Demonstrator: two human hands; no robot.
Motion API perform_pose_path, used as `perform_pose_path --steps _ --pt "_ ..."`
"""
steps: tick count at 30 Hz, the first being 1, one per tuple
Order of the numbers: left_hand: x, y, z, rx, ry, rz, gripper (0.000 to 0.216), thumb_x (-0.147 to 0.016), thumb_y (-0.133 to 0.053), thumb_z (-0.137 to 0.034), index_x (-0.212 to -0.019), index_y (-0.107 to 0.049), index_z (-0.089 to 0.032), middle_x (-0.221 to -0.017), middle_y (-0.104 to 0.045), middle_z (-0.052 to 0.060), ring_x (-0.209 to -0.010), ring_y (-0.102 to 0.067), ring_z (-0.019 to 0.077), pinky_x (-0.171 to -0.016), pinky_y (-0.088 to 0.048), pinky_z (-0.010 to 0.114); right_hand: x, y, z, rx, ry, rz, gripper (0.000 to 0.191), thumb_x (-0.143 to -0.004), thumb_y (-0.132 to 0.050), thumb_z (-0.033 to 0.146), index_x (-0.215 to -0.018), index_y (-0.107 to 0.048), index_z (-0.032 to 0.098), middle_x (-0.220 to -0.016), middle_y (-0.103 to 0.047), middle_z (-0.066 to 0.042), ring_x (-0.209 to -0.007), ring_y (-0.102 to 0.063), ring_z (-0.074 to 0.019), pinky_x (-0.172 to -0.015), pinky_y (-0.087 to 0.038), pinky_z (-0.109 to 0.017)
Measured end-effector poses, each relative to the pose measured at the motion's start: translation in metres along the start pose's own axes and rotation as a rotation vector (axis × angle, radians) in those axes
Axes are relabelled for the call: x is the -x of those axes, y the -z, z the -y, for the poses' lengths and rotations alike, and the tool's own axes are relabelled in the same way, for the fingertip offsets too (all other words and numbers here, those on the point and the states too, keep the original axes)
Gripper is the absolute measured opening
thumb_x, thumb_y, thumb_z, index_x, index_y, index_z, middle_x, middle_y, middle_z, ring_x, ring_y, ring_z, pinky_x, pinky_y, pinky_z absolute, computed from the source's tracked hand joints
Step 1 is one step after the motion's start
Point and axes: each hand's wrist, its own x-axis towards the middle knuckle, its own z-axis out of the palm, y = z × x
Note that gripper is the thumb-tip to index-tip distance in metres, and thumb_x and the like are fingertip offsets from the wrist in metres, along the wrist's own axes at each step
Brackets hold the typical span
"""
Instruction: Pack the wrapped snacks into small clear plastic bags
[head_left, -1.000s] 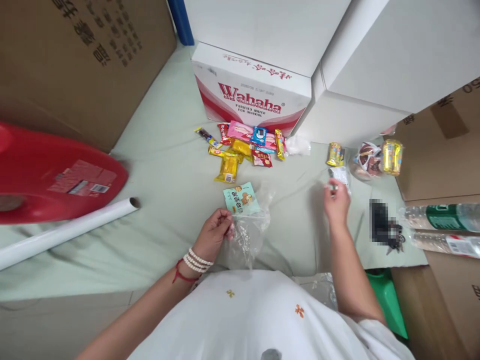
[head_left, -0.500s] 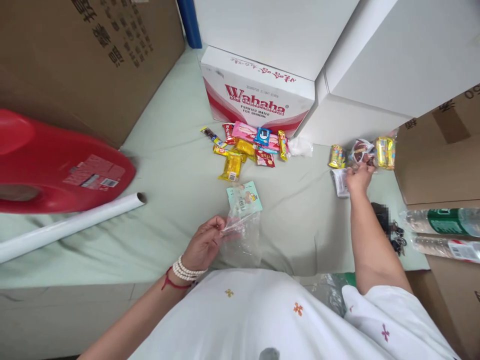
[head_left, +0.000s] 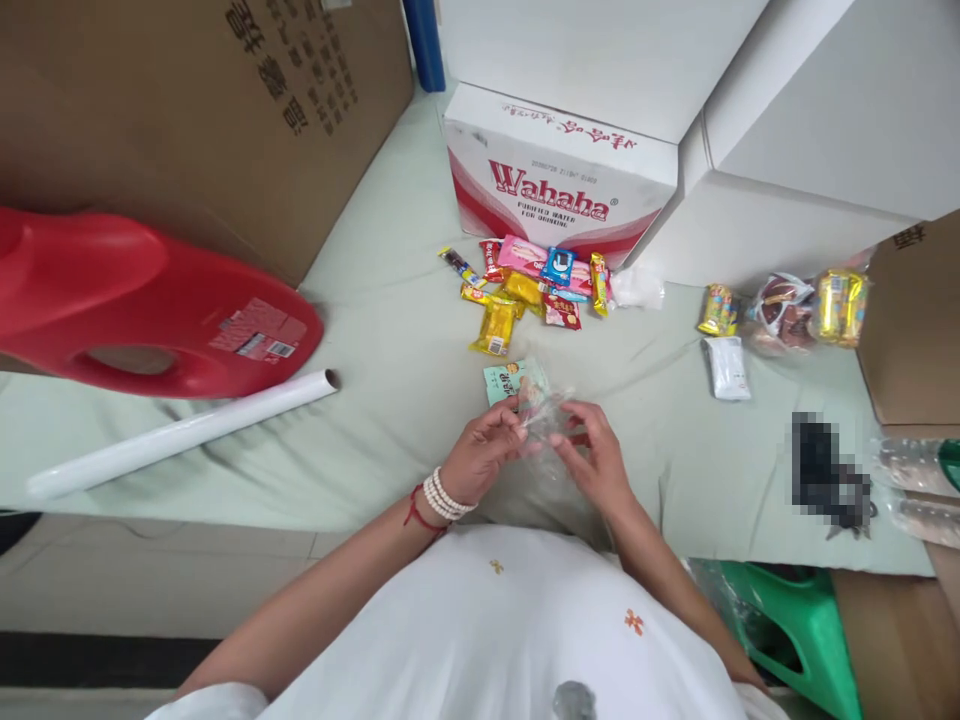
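Note:
A clear plastic bag [head_left: 541, 425] is between my hands near the front of the covered table. My left hand [head_left: 486, 450], with a white bead bracelet at its wrist, pinches the bag's left side. On its right side, the thumb and curved fingers of my right hand [head_left: 600, 455] hold the thin film. Just beyond the bag lies a mint-green printed packet [head_left: 501, 382], partly covered by the film. Further back is a pile of wrapped snacks, among them a yellow packet [head_left: 495, 328], a pink packet [head_left: 523, 254] and a blue packet [head_left: 559, 266].
A Wahaba-style white and red carton [head_left: 559, 190] stands behind the snacks. At left are a red jug [head_left: 187, 300] and a white tube [head_left: 187, 432]. To the right lie a white packet [head_left: 727, 368], bagged brown snacks [head_left: 784, 318] and gold packets [head_left: 840, 308].
My right hand has come back from the snacks at far right to the clear bag beside my left hand. The bag is now gathered between both hands. The view has shifted.

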Motion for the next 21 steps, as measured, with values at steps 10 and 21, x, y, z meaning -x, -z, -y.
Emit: perform_pose_path --steps 10,21 --pt "0.012 -0.001 -0.007 0.064 0.086 0.276 0.027 -0.068 -0.09 -0.032 -0.065 -0.068 -0.018 -0.165 -0.04 0.0 -0.153 -0.033 0.0443 -0.085 -0.064 0.051 -0.025 0.039 -0.034 -0.787 -0.525 0.122 0.032 -0.071 -0.081 0.044 -0.094 -0.075 0.022 -0.054 -0.052 0.007 -0.039 -0.02 -0.0058 -0.035 -0.02 -0.021" --pt "-0.007 0.009 0.013 -0.193 0.005 -0.023 0.04 -0.066 -0.092 -0.043 -0.071 -0.062 -0.017 -0.114 -0.067 0.008 -0.101 -0.07 0.0252 -0.092 -0.058 0.045 -0.019 0.004 -0.011 -0.532 -0.376 0.16 0.03 -0.066 -0.091 0.043 -0.077 -0.074 0.021 -0.077 -0.073 -0.002 -0.071 -0.065 -0.0178 -0.071 -0.051 -0.03"
